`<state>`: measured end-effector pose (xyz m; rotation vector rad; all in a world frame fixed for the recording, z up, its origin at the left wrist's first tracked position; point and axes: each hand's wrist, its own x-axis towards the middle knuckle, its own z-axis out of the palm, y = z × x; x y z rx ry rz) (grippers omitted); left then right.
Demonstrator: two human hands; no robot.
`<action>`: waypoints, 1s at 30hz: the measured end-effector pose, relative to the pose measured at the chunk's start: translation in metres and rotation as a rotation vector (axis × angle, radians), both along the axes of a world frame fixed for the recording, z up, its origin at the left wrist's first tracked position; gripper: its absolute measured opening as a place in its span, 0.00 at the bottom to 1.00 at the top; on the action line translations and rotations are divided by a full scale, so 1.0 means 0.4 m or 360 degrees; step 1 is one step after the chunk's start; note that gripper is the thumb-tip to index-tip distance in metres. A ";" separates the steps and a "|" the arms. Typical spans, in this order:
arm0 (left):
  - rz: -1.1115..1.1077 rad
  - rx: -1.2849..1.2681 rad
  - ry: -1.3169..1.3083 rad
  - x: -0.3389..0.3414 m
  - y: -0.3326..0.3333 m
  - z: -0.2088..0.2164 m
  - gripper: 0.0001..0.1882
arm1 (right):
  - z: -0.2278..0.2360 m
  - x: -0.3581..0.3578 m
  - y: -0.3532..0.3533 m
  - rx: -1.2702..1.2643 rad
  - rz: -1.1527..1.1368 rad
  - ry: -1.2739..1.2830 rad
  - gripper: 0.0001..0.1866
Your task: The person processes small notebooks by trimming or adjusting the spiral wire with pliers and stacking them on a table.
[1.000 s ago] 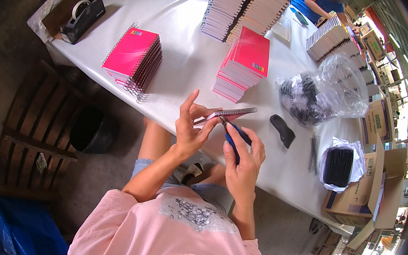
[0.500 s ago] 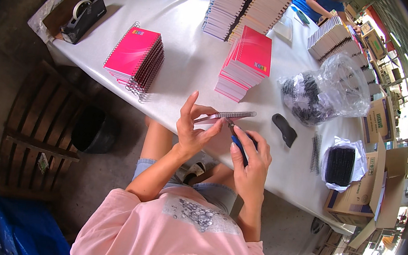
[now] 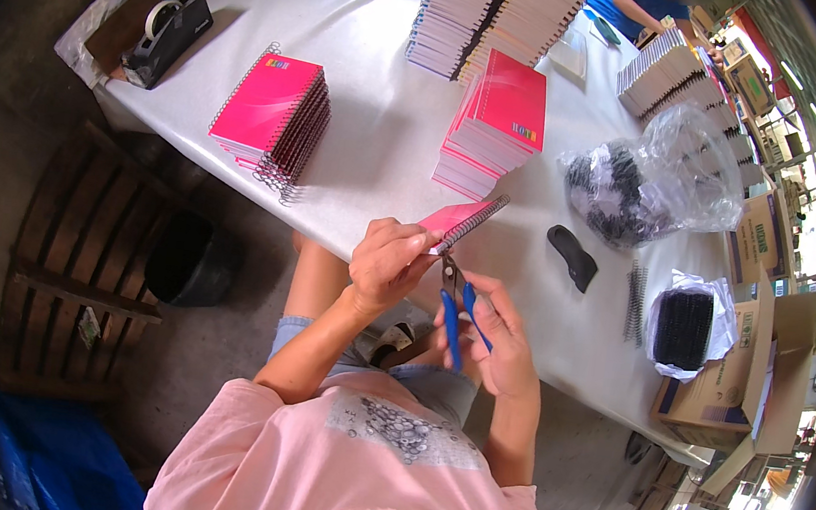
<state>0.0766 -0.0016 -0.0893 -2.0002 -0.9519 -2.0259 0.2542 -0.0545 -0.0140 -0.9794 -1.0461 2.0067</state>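
Note:
My left hand grips a pink notebook by its near end, with the dark spiral binding coil along its right edge. In my right hand are pliers with blue handles, spread apart. The jaws of the pliers meet the near end of the coil, just beside my left fingertips. Whether the jaws pinch the wire is too small to tell. Beyond the notebook stands a stack of pink notebooks with no coils visible. A pile of coil-bound pink notebooks sits to the left.
A black curved object and a loose coil lie on the right. Past them are a plastic bag of black coils and a cardboard box. A tape dispenser stands far left. A person in blue works across the table.
The notebook has tilted, its far end swinging up and away and its pink cover now showing. My left fingers have closed over it. The pliers have turned more upright and their handles have spread.

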 end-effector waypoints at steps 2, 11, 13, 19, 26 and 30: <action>0.0004 0.0087 -0.0054 0.007 0.009 -0.004 0.33 | -0.017 -0.009 -0.014 0.0134 -0.0075 -0.0117 0.20; -0.0347 -0.0565 -0.1364 -0.020 -0.019 0.038 0.38 | -0.132 0.070 -0.018 0.1371 -0.0430 -0.2349 0.21; -0.0401 -0.0562 -0.1472 -0.035 -0.023 0.069 0.37 | -0.188 0.133 -0.011 0.1088 -0.0408 -0.2772 0.22; -0.0441 -0.0521 -0.1743 -0.097 -0.061 0.102 0.29 | -0.116 -0.040 0.053 0.1242 -0.0448 -0.1422 0.25; -0.0093 -0.0320 -0.1415 -0.230 -0.098 0.160 0.17 | 0.013 -0.328 0.217 0.0676 -0.0435 0.0272 0.25; 0.0405 -0.0462 -0.1201 -0.368 -0.061 0.179 0.18 | 0.070 -0.481 0.361 0.0984 -0.0163 -0.0006 0.20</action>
